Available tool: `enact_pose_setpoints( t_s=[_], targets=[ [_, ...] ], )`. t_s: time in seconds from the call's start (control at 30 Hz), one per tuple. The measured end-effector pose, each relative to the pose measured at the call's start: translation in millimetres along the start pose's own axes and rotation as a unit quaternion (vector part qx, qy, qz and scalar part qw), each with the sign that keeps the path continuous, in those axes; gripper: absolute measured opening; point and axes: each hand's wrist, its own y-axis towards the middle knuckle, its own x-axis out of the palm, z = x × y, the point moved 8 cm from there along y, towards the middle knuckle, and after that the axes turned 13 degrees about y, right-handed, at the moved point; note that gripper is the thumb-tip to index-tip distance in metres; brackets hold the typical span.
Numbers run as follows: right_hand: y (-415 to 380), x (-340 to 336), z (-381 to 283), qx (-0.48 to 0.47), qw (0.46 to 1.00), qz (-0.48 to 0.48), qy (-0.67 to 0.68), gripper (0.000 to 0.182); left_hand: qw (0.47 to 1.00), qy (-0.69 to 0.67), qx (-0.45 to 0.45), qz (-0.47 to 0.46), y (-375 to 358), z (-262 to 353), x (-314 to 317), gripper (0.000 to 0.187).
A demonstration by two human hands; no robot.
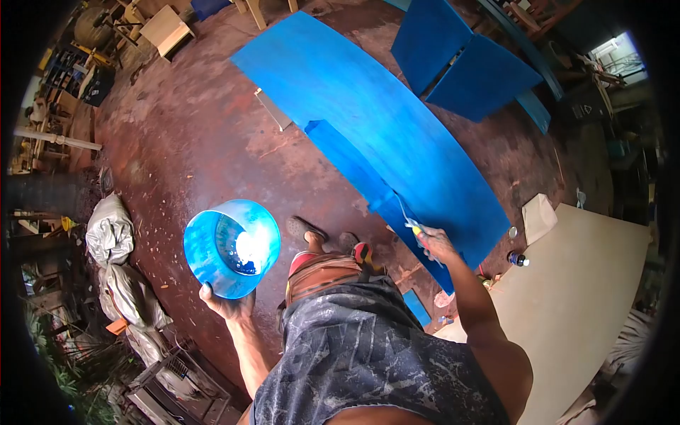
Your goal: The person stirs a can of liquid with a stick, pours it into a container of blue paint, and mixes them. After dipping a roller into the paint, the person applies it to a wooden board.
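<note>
My left hand [228, 303] holds a blue-stained bucket [200, 248] from below, tilted so its inside shows, with a bright glare in it. In my right hand [435, 244] is the handle of a paint roller [416, 228], its thin metal frame reaching up to the roller head [383, 199]. The head rests on the near edge of a long blue board [354, 92]. Along that edge runs a darker blue strip, which looks freshly coated.
Two blue panels [484, 78] stand beyond the board. A large pale sheet [588, 283] lies at the right, with a dark bottle [518, 259] by its edge. Silvery sacks [110, 230] line the left, and a small wooden piece [165, 32] is at the upper left.
</note>
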Motion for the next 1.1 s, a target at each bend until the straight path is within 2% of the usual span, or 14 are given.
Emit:
enact_pose_setpoints(
  t_s=[0.3, 0.47, 0.57, 0.7, 0.93, 1.1],
  targets=[
    [79, 88, -105, -0.033, 0.998, 0.040, -0.028, 0.047, 0.998, -0.028, 0.039, 0.036, 17, 26, -30, 0.101],
    [129, 128, -161, -0.052, 0.997, 0.048, -0.043, 0.040, 0.996, -0.025, 0.053, 0.064, 44, 56, -53, 0.100],
    [149, 154, -200, -0.079, 0.994, 0.045, -0.056, 0.039, 0.995, -0.052, 0.064, 0.049, 61, 79, -58, 0.091],
    [181, 187, -248, -0.083, 0.992, 0.047, -0.080, 0.037, 0.995, 0.006, 0.067, 0.076, 87, 111, -78, 0.097],
    [241, 247, -316, -0.070, 0.994, 0.056, -0.054, 0.032, 0.992, 0.001, 0.084, 0.090, 137, 162, -92, 0.099],
    [282, 284, -368, -0.077, 0.994, 0.049, -0.064, 0.032, 0.991, -0.024, 0.100, 0.081, 190, 196, -93, 0.092]
  ],
)
